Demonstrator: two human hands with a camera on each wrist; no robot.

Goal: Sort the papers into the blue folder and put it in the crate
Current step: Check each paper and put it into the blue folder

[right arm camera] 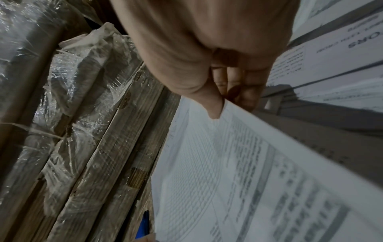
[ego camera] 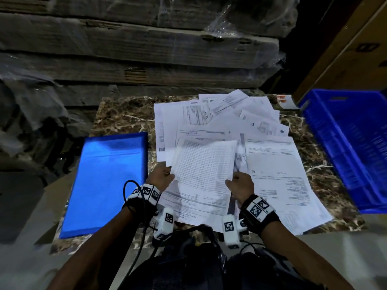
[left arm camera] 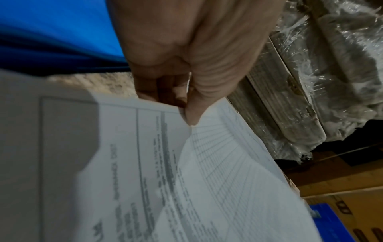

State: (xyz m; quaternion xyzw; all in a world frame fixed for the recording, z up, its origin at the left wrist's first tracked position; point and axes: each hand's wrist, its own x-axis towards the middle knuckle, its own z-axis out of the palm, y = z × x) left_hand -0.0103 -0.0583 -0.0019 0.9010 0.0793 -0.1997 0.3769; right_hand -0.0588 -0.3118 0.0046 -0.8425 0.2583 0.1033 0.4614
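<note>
Blue folder (ego camera: 106, 183) flat beside scattered papers (ego camera: 240, 126); crate (ego camera: 351, 147) right.

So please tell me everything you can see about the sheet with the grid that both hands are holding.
The grid sheet is white paper printed with a fine table of small cells; the text is too blurred to read. It is lifted, tilted up over the other papers. The left hand pinches its left edge, the right hand its right edge, each with the thumb on top. It bends slightly between the two hands and looks uncreased.
</note>
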